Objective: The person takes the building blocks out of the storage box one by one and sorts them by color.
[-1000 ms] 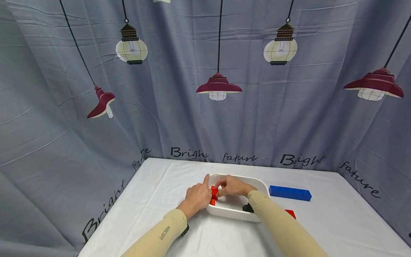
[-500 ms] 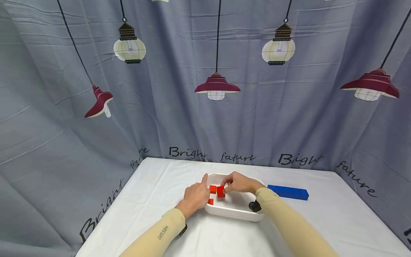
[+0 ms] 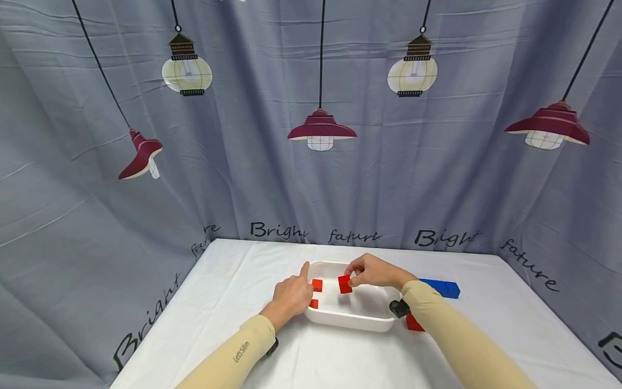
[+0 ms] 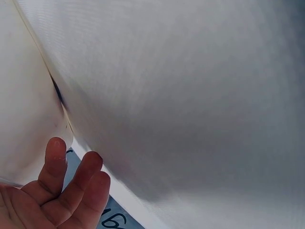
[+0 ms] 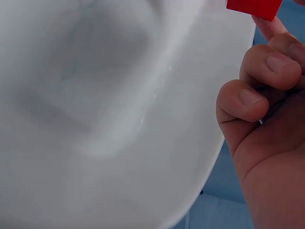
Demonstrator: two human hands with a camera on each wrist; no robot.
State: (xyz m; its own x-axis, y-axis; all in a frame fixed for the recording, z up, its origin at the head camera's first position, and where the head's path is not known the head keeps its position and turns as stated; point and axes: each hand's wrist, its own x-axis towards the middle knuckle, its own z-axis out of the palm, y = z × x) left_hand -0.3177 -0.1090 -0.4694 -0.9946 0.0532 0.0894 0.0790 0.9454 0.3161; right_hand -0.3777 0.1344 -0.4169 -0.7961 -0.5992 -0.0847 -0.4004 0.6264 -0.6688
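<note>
My right hand (image 3: 371, 270) pinches a red block (image 3: 345, 284) between thumb and fingertips, above the floor of a white tray (image 3: 340, 319). In the right wrist view the same red block (image 5: 255, 7) shows at the top edge, with the other fingers curled beneath it. My left hand (image 3: 291, 294) rests at the tray's left rim, one finger stretched along it. Its other fingers (image 4: 88, 176) hang loosely outside the wall in the left wrist view; its thumb is hidden. Two more red blocks, one farther back (image 3: 317, 285) and one nearer (image 3: 313, 303), lie at the tray's left end.
A long blue bar (image 3: 444, 288) lies right of the tray, partly behind the right sleeve. Another red piece (image 3: 414, 323) sits beside the tray's near right corner, partly covered by the forearm. White cloth (image 3: 233, 292) covers the table, and a grey curtain (image 3: 272, 178) hangs behind it.
My right hand has moved right with the red block, away from the tray's left end and the other two blocks. The left hand stays at the rim. The view has shifted slightly.
</note>
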